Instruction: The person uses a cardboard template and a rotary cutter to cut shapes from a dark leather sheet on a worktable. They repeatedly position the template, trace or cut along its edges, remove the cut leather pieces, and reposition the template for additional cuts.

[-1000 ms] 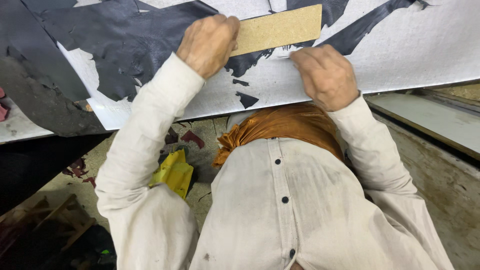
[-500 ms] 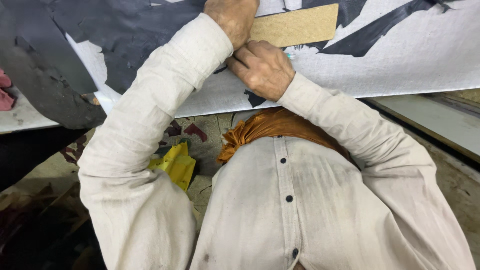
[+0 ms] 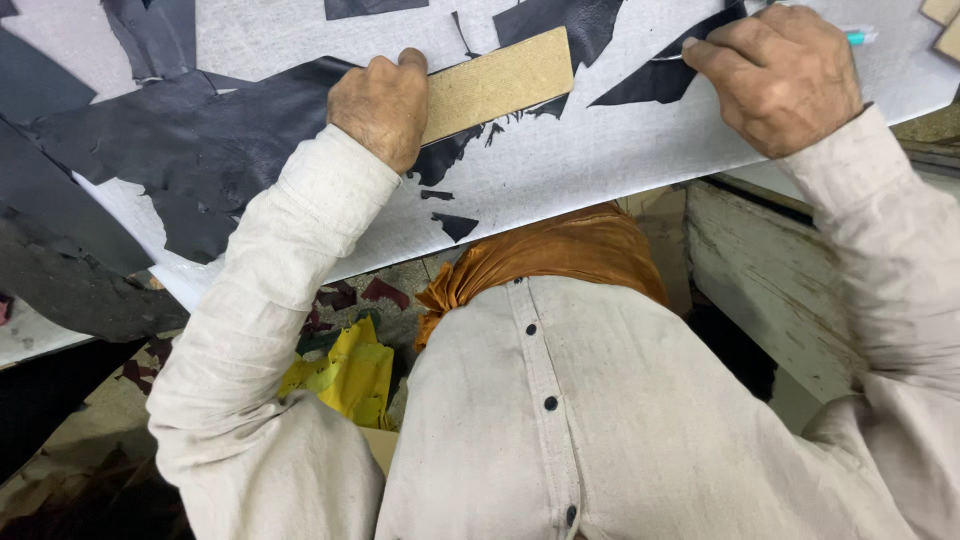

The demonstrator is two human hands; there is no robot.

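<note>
Light even, soft, from above; pale surface (image 3: 620, 150) bright, no glare. Weak shadows under cardboard strip (image 3: 497, 84). Floor lower left dim, detail lost. Focus sharp centre; slight wide-angle stretch toward frame edges.

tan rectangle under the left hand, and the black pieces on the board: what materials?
Tan rectangle: looks like cardboard or fibreboard, matte, speckled grainy face, straight cut edges. Black pieces: probably thin leather or a leather-like sheet, slight sheen, fine creases, ragged torn edges. Left hand presses on the tan rectangle.

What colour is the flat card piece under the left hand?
The card piece is light tan brown, like cardboard, seen best in the head view, lying against black leather scraps.
</note>
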